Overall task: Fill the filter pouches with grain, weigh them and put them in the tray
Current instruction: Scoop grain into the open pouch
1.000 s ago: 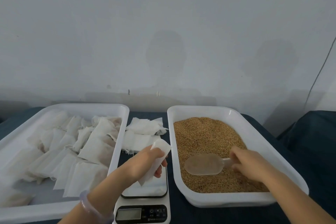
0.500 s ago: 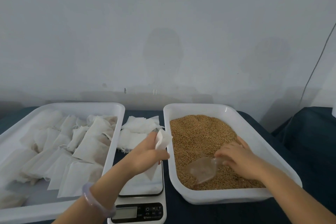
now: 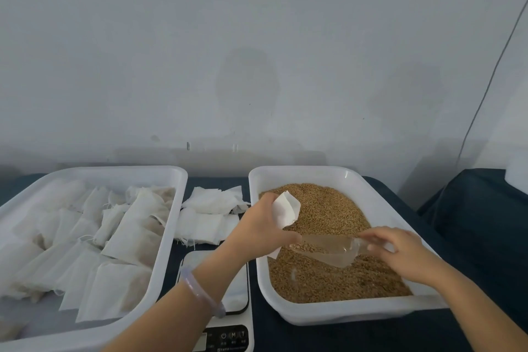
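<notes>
My left hand (image 3: 258, 230) grips a white filter pouch (image 3: 285, 210) over the left side of the grain tray (image 3: 323, 173), its top sticking up above my fingers. My right hand (image 3: 400, 251) holds the handle of a clear plastic scoop (image 3: 325, 250) that carries some grain, with its tip next to my left hand. Brown grain (image 3: 328, 208) fills that tray. The white tray on the left (image 3: 120, 173) holds several filled pouches (image 3: 137, 226). A digital scale (image 3: 228, 306) sits between the two trays, partly under my left forearm.
A loose pile of empty pouches (image 3: 211, 211) lies on the dark cloth (image 3: 471, 260) behind the scale. A grey wall rises just behind the trays, with a thin cable (image 3: 491, 77) running down it at the right.
My left hand has carried the pouch right, from above the scale to over the grain tray. My right hand has lifted the scoop out of the grain, loaded, up to the pouch.
</notes>
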A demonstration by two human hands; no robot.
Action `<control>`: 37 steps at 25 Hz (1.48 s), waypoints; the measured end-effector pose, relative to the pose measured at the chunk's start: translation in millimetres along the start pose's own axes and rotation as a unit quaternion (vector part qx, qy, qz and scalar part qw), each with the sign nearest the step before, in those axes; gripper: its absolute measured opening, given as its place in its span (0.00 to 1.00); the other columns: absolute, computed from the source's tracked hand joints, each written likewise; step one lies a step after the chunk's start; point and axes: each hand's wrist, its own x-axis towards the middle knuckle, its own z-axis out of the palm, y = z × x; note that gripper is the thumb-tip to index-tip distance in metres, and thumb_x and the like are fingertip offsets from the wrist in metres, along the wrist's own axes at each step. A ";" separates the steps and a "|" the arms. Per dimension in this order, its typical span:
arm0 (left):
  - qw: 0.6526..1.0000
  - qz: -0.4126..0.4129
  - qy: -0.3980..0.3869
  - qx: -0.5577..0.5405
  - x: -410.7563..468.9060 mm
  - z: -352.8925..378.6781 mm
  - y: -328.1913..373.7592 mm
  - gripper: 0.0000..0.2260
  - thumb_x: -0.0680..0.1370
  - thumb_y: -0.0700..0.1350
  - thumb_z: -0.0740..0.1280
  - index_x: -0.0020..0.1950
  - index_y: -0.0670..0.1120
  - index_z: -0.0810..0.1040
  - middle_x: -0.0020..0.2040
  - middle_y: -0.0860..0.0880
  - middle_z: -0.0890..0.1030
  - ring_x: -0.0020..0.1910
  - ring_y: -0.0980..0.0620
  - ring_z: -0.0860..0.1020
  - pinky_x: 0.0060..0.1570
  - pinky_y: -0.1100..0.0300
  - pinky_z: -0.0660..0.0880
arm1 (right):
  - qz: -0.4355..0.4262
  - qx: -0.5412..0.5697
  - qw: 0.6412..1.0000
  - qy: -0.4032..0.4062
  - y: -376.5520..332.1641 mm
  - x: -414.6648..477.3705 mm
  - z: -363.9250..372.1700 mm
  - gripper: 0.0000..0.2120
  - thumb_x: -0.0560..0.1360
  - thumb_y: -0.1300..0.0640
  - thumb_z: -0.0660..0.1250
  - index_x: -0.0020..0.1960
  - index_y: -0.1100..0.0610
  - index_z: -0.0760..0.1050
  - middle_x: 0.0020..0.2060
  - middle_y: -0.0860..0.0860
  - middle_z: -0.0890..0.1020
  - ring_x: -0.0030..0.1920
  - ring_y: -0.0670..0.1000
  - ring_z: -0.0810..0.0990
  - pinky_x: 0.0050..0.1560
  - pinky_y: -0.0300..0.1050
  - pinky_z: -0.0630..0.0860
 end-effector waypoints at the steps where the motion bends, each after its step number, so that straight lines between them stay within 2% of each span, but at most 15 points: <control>1: 1.000 -0.005 -0.003 0.014 4.9 4.0 -0.6 0.32 0.68 0.51 0.76 0.67 0.50 0.64 0.51 0.54 0.72 0.48 0.55 0.72 0.36 0.66 0.67 | 0.003 0.001 1.000 0.009 -0.6 -1.9 -2.7 0.11 0.77 0.52 0.63 0.54 0.36 0.69 0.52 0.34 0.74 0.61 0.43 0.72 0.70 0.56 0.60; 3: 0.999 -0.010 -0.012 0.029 12.2 11.5 -2.9 0.31 0.68 0.52 0.76 0.65 0.48 0.66 0.48 0.54 0.72 0.44 0.56 0.73 0.35 0.65 0.67 | 0.016 0.016 0.999 0.034 -0.1 -4.6 -11.0 0.11 0.77 0.52 0.64 0.56 0.39 0.71 0.53 0.36 0.75 0.62 0.45 0.72 0.70 0.58 0.59; 5: 0.999 -0.015 -0.021 0.028 15.6 19.1 -5.4 0.25 0.68 0.52 0.76 0.59 0.49 0.67 0.43 0.56 0.71 0.39 0.59 0.71 0.32 0.65 0.66 | 0.024 0.040 0.997 0.064 0.2 -7.3 -25.0 0.12 0.77 0.54 0.64 0.59 0.43 0.73 0.55 0.40 0.77 0.61 0.46 0.73 0.69 0.58 0.62; 8: 0.999 -0.024 -0.028 0.024 16.2 28.5 -11.7 0.21 0.68 0.52 0.75 0.51 0.51 0.66 0.41 0.55 0.71 0.36 0.59 0.71 0.31 0.64 0.65 | 0.019 0.081 0.990 0.111 -2.8 -11.1 -49.6 0.11 0.77 0.55 0.65 0.58 0.44 0.74 0.55 0.42 0.78 0.59 0.44 0.73 0.68 0.53 0.64; 13: 0.999 -0.020 -0.031 -0.002 17.6 31.8 -14.0 0.21 0.66 0.55 0.76 0.45 0.53 0.65 0.39 0.54 0.69 0.34 0.57 0.68 0.32 0.64 0.65 | -0.009 0.032 0.991 0.132 -13.9 -10.4 -67.2 0.10 0.76 0.53 0.65 0.56 0.44 0.76 0.53 0.40 0.78 0.60 0.47 0.72 0.71 0.57 0.56; 15: 0.999 -0.013 -0.038 -0.018 15.6 32.1 -12.0 0.21 0.66 0.56 0.76 0.44 0.54 0.65 0.39 0.55 0.69 0.34 0.58 0.68 0.32 0.65 0.65 | -0.024 -0.023 0.990 0.134 -19.8 -8.8 -69.2 0.10 0.77 0.53 0.65 0.56 0.43 0.75 0.51 0.38 0.77 0.60 0.46 0.71 0.71 0.49 0.50; 17: 0.999 -0.012 -0.039 -0.025 12.3 32.9 -9.9 0.20 0.66 0.57 0.75 0.47 0.54 0.66 0.42 0.55 0.71 0.36 0.58 0.71 0.33 0.65 0.67 | -0.038 -0.057 0.989 0.132 -26.4 -7.3 -71.0 0.10 0.77 0.52 0.64 0.56 0.42 0.74 0.50 0.36 0.75 0.58 0.44 0.70 0.68 0.43 0.48; 19: 1.000 -0.013 -0.021 0.007 8.5 34.8 -7.7 0.22 0.67 0.58 0.74 0.52 0.53 0.67 0.44 0.55 0.74 0.41 0.57 0.74 0.38 0.63 0.72 | -0.053 -0.081 0.988 0.123 -33.2 -4.7 -71.0 0.10 0.77 0.51 0.64 0.57 0.42 0.74 0.49 0.36 0.75 0.58 0.43 0.69 0.67 0.43 0.48; 21: 0.996 -0.004 0.016 0.083 4.3 38.5 -7.7 0.24 0.68 0.60 0.72 0.55 0.51 0.67 0.45 0.56 0.74 0.47 0.53 0.75 0.56 0.55 0.72 | -0.069 -0.107 0.986 0.112 -39.9 -1.6 -69.4 0.10 0.77 0.50 0.64 0.57 0.40 0.74 0.49 0.35 0.74 0.57 0.42 0.68 0.68 0.43 0.46; 22: 0.991 0.000 0.034 0.126 1.8 39.9 -7.5 0.25 0.68 0.61 0.71 0.56 0.51 0.67 0.44 0.57 0.74 0.49 0.52 0.75 0.65 0.53 0.65 | -0.077 -0.118 0.984 0.107 -43.4 0.0 -68.3 0.10 0.77 0.49 0.64 0.57 0.40 0.73 0.49 0.35 0.73 0.56 0.41 0.68 0.69 0.43 0.45; 24: 0.987 -0.011 0.043 0.155 -3.8 40.5 -7.8 0.24 0.69 0.62 0.70 0.56 0.51 0.66 0.43 0.58 0.73 0.51 0.53 0.75 0.73 0.50 0.51 | -0.095 -0.134 0.981 0.104 -49.8 3.4 -66.4 0.10 0.76 0.49 0.64 0.57 0.40 0.74 0.50 0.34 0.72 0.56 0.39 0.66 0.70 0.43 0.42; 25: 0.989 -0.024 0.037 0.139 -6.0 39.7 -8.0 0.24 0.69 0.62 0.70 0.55 0.51 0.65 0.42 0.59 0.72 0.49 0.53 0.74 0.73 0.49 0.50 | -0.106 -0.138 0.979 0.109 -52.7 4.4 -65.7 0.10 0.76 0.49 0.64 0.57 0.41 0.75 0.50 0.34 0.71 0.55 0.39 0.66 0.70 0.43 0.41; 28: 0.996 -0.044 0.021 0.076 -11.7 36.3 -9.7 0.23 0.70 0.60 0.70 0.55 0.51 0.64 0.39 0.60 0.67 0.41 0.58 0.66 0.70 0.46 0.59 | -0.149 -0.154 0.966 0.147 -62.9 4.9 -65.0 0.11 0.74 0.51 0.68 0.56 0.44 0.78 0.47 0.35 0.72 0.54 0.42 0.69 0.70 0.45 0.42; 32: 0.998 -0.049 0.032 0.013 -16.3 35.0 -10.7 0.26 0.70 0.58 0.71 0.59 0.48 0.66 0.41 0.60 0.66 0.42 0.58 0.66 0.69 0.46 0.62 | -0.198 -0.190 0.943 0.191 -76.6 5.5 -67.2 0.11 0.70 0.55 0.73 0.53 0.50 0.81 0.45 0.42 0.77 0.52 0.50 0.74 0.69 0.53 0.46; 37: 0.998 -0.034 0.054 -0.013 -16.4 38.3 -14.0 0.21 0.70 0.55 0.72 0.52 0.50 0.64 0.40 0.59 0.67 0.39 0.68 0.64 0.68 0.47 0.63 | -0.212 -0.211 0.934 0.196 -86.4 7.1 -67.8 0.12 0.68 0.56 0.74 0.52 0.51 0.82 0.45 0.46 0.80 0.52 0.53 0.76 0.69 0.51 0.46</control>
